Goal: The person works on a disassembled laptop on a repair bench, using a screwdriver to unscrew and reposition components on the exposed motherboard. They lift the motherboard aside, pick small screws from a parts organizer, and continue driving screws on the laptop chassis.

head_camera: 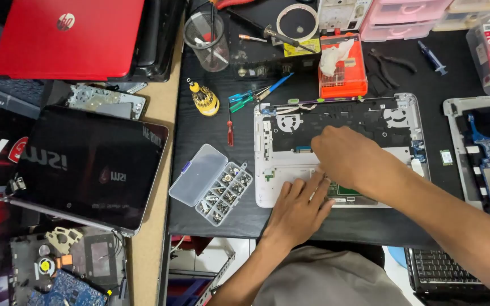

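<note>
Centrally on the black mat [211, 187] lies an opened white laptop base [267, 170], its near edge close to the mat's near edge and its far edge just short of an orange bit case [344, 76]. Bare mat shows to the left of the base, between it and a clear screw box [214, 181] with its lid swung open; more bare mat lies to the right, up to a second opened chassis [486, 153] at the right edge. A small green card [446, 157] sits in that right gap.

Both hands work over the base's near half. The left hand [299, 207] comes up from the near edge, palm down, fingers spread slightly and laid flat on the base near its lower middle. The right hand [350, 156] reaches in from the near right, forearm crossing the base's right corner, knuckles up; its fingers curl down toward the spot just beyond the left fingertips, but whether they pinch anything cannot be told, since the hand hides them.

Farther off, screwdrivers [250, 96] lie just beyond the base's far-left corner, beside a yellow driver [205, 99] and a clear cup [206, 41]. Left of the mat, a dark laptop [86, 164] lies on the wooden desk, with a red laptop [66, 37] farther away.
</note>
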